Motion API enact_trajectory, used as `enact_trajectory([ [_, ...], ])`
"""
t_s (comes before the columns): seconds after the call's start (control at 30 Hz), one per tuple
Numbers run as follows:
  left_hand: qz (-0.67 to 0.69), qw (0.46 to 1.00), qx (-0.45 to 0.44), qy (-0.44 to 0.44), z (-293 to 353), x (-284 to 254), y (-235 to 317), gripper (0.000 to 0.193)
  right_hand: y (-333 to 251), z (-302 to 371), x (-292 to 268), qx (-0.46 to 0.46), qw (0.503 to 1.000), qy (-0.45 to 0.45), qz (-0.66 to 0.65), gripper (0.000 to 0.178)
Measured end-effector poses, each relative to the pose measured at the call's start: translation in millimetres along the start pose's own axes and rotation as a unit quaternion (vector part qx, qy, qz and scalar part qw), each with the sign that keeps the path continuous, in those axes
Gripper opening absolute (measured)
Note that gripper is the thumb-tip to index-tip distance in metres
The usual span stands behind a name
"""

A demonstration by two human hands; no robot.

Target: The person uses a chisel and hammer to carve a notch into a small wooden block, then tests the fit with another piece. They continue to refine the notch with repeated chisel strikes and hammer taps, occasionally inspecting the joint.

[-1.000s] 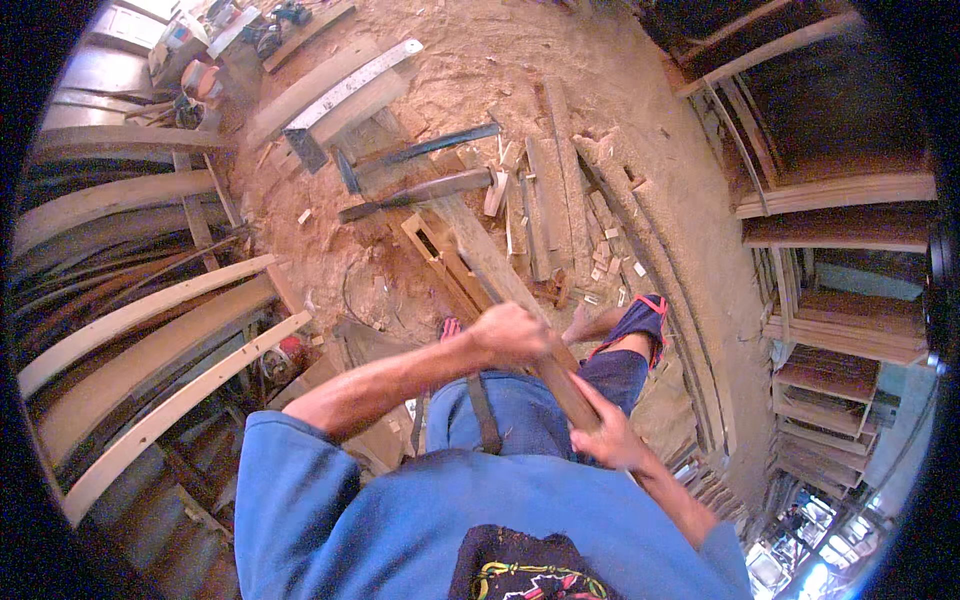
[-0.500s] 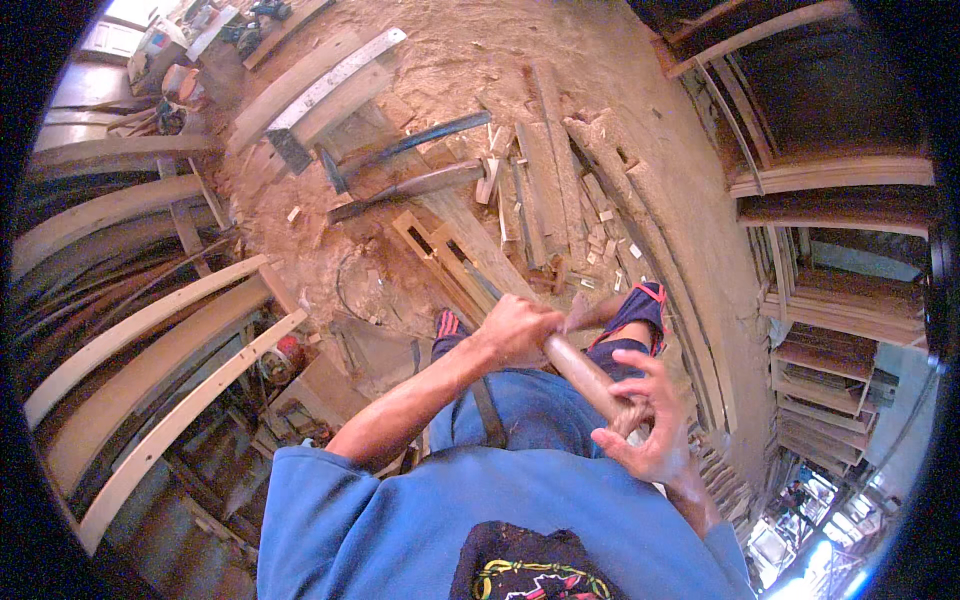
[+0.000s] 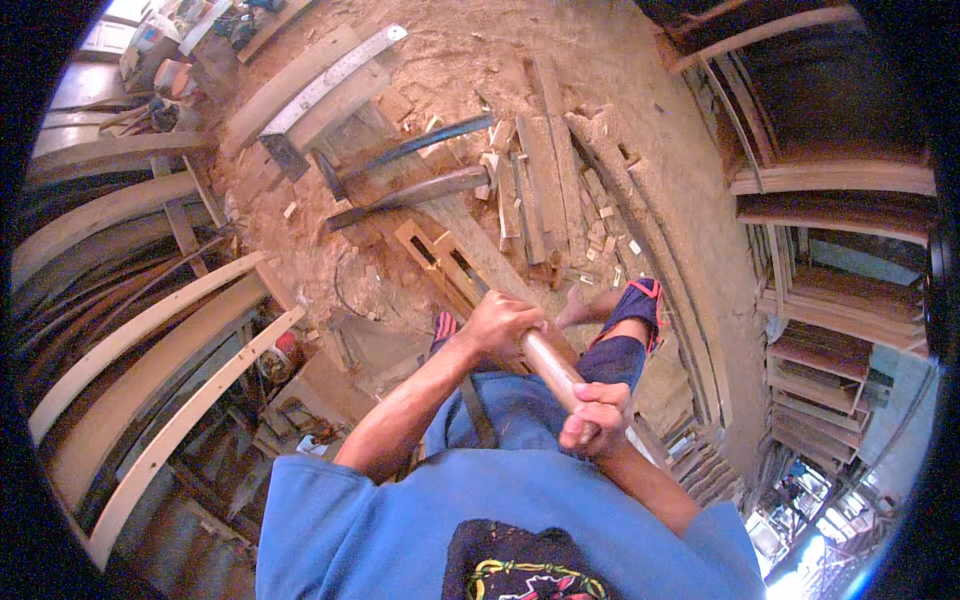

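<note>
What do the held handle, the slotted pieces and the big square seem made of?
Held handle: probably smooth wood, brown with a soft sheen.
Slotted pieces: wood, apparently unvarnished, with matt yellowish-brown faces.
Big square's blade: likely worn metal, pale grey and speckled; the dark stock could be wood or metal.

Blue shirt (image 3: 370,520): dark printed patch (image 3: 500,545) with yellow and red outlines, no lettering readable.
Pale square (image 3: 337,80): any markings too small to read.

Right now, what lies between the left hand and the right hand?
In the head view, a brown handle spans from the left hand to the right hand.
</note>
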State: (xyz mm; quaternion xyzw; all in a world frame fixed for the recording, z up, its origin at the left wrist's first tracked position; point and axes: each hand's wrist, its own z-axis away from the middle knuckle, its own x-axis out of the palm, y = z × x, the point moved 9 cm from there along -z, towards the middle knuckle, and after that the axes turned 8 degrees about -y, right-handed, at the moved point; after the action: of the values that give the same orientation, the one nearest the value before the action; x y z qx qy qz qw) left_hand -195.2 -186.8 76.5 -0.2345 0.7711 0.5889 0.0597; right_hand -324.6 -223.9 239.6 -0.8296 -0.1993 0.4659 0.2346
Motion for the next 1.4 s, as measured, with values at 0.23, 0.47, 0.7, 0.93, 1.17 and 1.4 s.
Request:
enact_trajectory([
  [0.23, -0.139, 0.989, 0.044, 0.006, 10.4, 26.8, 5.1, 0.018, 34.1, 51.6, 1.2, 0.245, 0.953, -0.138, -0.108, 0.039],
  [0.47, -0.192, 0.974, 0.023, -0.121, -7.4, 30.0, 14.1, 0.017, 52.5, 63.3, 28.8, 0.535, 0.67, -0.307, -0.414, 0.069],
  [0.7, -0.293, 0.947, 0.055, -0.117, -19.9, 37.4, 69.3, 0.023, 38.1, 96.4, -16.5, 0.481, 0.738, -0.313, -0.354, 0.066],
  [0.93, -0.112, 0.986, -0.04, -0.114, -14.5, 44.7, 33.9, 0.025, 25.6, 14.2, -43.0, 0.317, 0.89, -0.291, -0.148, 0.05],
  [1.17, 0.038, 0.995, -0.094, 0.011, -26.2, -19.0, 25.1, 0.029, -11.1, -96.9, -32.3, 0.089, 0.973, -0.209, -0.046, 0.044],
  [1.4, 0.061, 0.995, -0.059, 0.054, -7.5, -26.8, -13.9, 0.024, 2.8, -75.2, 7.9, -0.022, 0.998, -0.058, 0.017, 0.029],
])
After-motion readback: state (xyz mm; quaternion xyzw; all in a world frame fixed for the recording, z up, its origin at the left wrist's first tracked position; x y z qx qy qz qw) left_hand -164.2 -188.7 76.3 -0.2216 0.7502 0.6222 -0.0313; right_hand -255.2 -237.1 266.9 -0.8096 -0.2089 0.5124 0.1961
